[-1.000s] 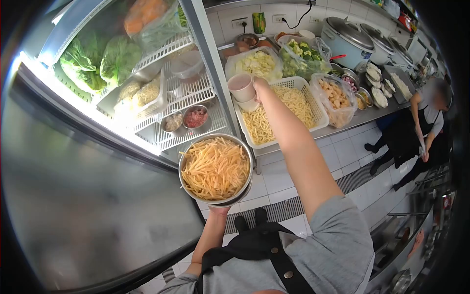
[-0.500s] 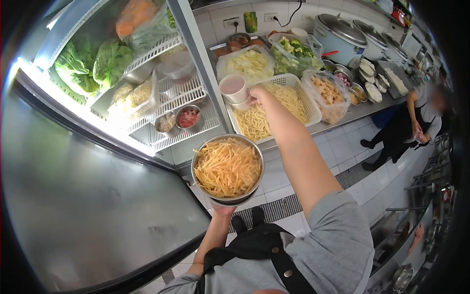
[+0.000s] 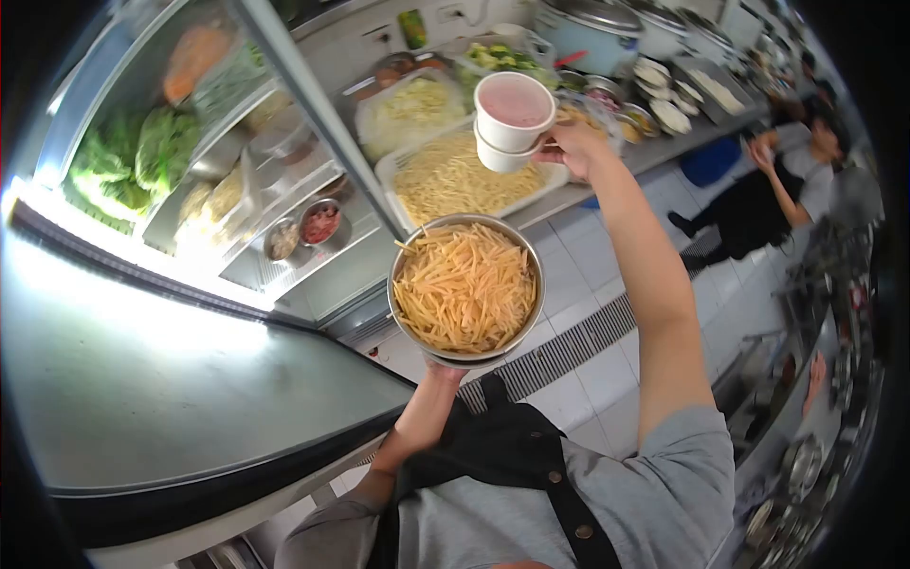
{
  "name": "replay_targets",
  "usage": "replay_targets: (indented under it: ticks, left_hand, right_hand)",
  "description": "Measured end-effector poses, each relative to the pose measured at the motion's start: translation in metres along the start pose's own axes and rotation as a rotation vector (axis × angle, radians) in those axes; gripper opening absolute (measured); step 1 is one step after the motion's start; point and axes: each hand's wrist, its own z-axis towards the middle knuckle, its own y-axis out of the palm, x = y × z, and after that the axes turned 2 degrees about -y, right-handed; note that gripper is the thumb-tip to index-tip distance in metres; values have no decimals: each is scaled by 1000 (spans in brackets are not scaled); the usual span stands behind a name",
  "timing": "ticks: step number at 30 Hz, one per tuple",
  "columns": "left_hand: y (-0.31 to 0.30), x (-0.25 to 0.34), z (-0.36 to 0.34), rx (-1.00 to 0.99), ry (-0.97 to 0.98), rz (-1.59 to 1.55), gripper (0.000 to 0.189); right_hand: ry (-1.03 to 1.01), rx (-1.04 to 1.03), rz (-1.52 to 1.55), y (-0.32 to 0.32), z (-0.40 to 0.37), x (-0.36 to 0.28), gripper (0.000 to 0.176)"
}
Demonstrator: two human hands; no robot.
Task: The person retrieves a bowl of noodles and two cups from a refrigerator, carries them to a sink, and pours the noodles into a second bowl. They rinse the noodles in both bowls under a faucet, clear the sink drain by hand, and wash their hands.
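Note:
My left hand (image 3: 445, 368) supports a round metal bowl (image 3: 538, 289) from underneath, its fingers mostly hidden below. The bowl is heaped with thin yellow-orange cut strips (image 3: 464, 289), a few poking over the rim. A second metal rim shows beneath it. My right hand (image 3: 573, 150) grips two stacked white paper tubs (image 3: 505, 157) by the side, with fingers at the lower one. Through the upper tub's lid (image 3: 515, 100) something pinkish shows. The tubs are raised over the counter, overlapping a white basket of noodles (image 3: 455, 185) in this view.
An open fridge at left holds bagged greens (image 3: 166, 147) and small metal bowls of chopped food (image 3: 320, 221); its door (image 3: 190, 408) swings out beside me. Bagged vegetables (image 3: 417, 104) and large lidded pots (image 3: 588, 38) line the counter. A co-worker (image 3: 773, 185) stands at right.
My right hand has lifted the tubs from beside the noodle basket, up and to the right. The bowl in my left hand has shifted slightly right and up as the view moved.

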Motion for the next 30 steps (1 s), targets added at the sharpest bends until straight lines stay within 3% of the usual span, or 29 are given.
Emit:
replay_targets:
  ticks: [3,7,13,17,23,30]
  left_hand:
    - [-7,-4,19,7,-155,-36,62]
    - [31,-61,28,38,-357,-38,64]
    - [19,-117,24,29,-697,-29,64]
    - [16,-134,5,-36,-831,87,67]
    - [16,-151,-36,-110,-1034,232,72]
    - [9,-184,-132,-53,-1479,276,68]
  right_hand:
    - [-25,205,8,-52,-74,24,22]
    - [-25,506,-12,-145,-198,65,26]
    - [-13,870,76,-177,-403,152,27]
    - [34,1124,102,-119,-531,187,26]
    - [101,1455,261,21,-677,240,25]
    - [82,1800,486,207,-809,299,22]
